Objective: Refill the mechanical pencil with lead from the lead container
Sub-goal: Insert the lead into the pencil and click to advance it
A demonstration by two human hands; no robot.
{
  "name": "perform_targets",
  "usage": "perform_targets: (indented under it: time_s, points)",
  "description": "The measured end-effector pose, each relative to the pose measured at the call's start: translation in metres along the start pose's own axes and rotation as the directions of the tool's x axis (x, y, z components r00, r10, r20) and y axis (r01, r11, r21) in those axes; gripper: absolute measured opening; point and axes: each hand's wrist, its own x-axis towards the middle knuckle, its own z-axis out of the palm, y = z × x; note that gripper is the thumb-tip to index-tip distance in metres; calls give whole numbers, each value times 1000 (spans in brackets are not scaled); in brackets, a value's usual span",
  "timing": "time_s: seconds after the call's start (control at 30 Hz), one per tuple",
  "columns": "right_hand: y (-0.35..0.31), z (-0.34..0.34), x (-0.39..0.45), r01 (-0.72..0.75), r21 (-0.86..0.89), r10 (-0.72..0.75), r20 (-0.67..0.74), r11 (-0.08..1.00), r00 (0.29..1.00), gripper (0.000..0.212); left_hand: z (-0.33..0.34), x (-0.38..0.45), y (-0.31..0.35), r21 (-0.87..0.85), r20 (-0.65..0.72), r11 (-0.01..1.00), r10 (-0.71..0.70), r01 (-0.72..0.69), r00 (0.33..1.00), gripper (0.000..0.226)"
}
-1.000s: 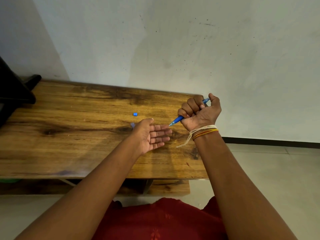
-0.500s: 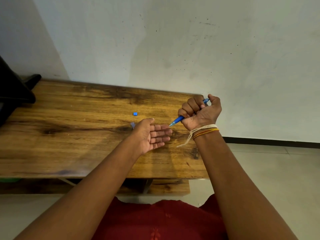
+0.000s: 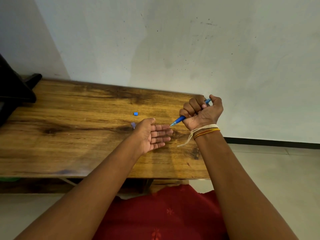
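Right hand (image 3: 203, 114) fisted around the blue mechanical pencil (image 3: 180, 119), tip aimed at the left hand (image 3: 152, 134), which lay open, palm up, empty, over the counter (image 3: 69, 135). Pencil looked light, rigid; lead brittle, so grip the barrel.

Both bare forearms reach forward from a seated person. The left hand (image 3: 152, 134) lies flat and open, palm up, fingers together and pointing right. The right hand (image 3: 201, 112) is raised beside it, curled into a fist around a slim blue plastic mechanical pencil (image 3: 178, 120), thumb on top, its wrist ringed by cream, orange and yellow threads (image 3: 205, 129).
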Motion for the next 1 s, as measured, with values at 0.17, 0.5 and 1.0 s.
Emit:
perform_targets:
  time_s: [0.17,0.5,1.0]
  points:
    - [0,-2,0,-4,6,4,5,1000,1000,54,1,0,0,6,-3,1000,2,-2,1000,57]
    - [0,-1,1,5,-10,-5,-24,1000,1000,48,1,0,0,17,-1,1000,2,-2,1000,57]
    - [-3,-6,4,-52,15,52,17,999,999,50,3,-1,1,19,-5,1000,-1,1,1000,55]
